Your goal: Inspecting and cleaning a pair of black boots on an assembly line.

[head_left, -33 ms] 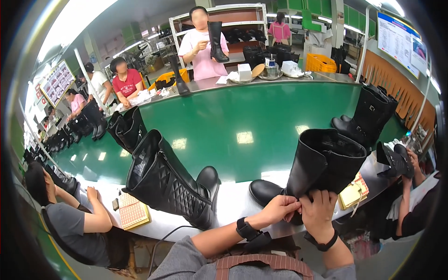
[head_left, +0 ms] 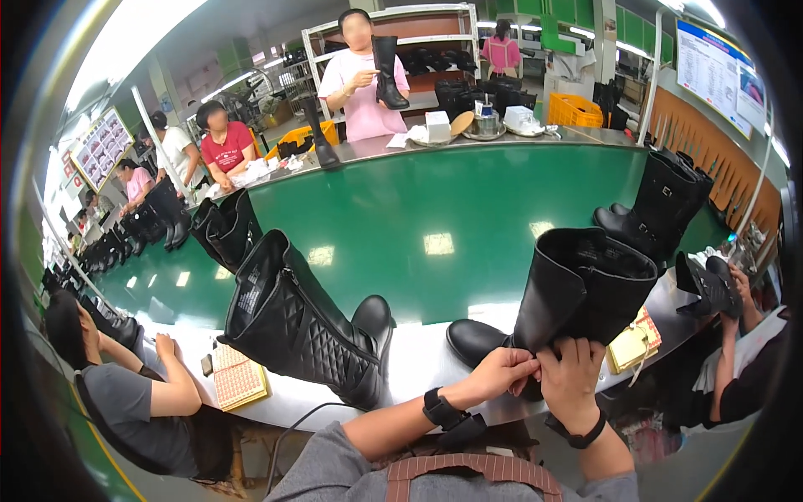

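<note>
Black tall boot (head_left: pixel 577 293) upright on worktop (head_left: pixel 418 360) | left hand (head_left: pixel 502 372) and right hand (head_left: pixel 573 376) both pinch its shaft | quilted boot (head_left: pixel 293 326) lies left of it

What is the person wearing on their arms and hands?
Both hands are bare, no gloves. The left hand has a black watch on its wrist, and the right hand wears a black band. The grey sleeves are pushed up, leaving the forearms uncovered.
</note>
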Tool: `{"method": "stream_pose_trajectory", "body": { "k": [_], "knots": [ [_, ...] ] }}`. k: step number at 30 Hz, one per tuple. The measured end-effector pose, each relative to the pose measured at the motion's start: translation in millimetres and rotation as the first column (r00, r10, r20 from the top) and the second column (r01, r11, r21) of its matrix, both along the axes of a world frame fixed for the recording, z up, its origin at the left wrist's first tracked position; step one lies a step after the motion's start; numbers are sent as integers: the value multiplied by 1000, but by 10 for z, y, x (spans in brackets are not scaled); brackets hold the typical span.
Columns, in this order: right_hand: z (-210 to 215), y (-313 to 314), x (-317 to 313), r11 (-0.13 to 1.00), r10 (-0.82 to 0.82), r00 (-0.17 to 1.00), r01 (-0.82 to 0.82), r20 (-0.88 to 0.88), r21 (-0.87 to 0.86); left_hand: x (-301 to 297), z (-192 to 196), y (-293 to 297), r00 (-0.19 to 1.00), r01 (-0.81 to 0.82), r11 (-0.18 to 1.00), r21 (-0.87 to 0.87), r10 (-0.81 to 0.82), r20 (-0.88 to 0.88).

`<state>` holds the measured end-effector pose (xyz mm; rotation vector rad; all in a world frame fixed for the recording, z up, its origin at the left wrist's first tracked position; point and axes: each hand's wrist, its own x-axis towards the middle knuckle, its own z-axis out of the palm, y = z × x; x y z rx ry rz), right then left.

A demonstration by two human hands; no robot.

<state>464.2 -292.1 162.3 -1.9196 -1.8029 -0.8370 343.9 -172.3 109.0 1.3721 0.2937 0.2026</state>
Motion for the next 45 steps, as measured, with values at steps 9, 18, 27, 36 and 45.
{"method": "stream_pose_trajectory", "body": {
  "k": [9, 18, 27, 36, 45],
  "knots": [
    [-256, -79, 132, 928, 30, 995, 9, -96, 373, 8, 160, -45, 992, -124, 992, -14, 124, 30],
    [-1024, -140, 317, 989, 148, 264, -40, -953, 142, 34, 188, -59, 990, -138, 989, -58, 137, -14],
    [-1123, -36, 226, 981, 196, 308, -70, -931, 184, -320, 1334, -32, 952, -32, 962, -270, 111, 284],
    [-1102, -56, 143, 979, 195, 260, -114, -946, 170, -345, 1285, -36, 958, -182, 981, 62, 163, 237],
    [-350, -266, 210, 757, 571, 529, -43, -628, 651, -374, 1067, -28, 903, -366, 925, 103, 326, 281]
  ]
}}
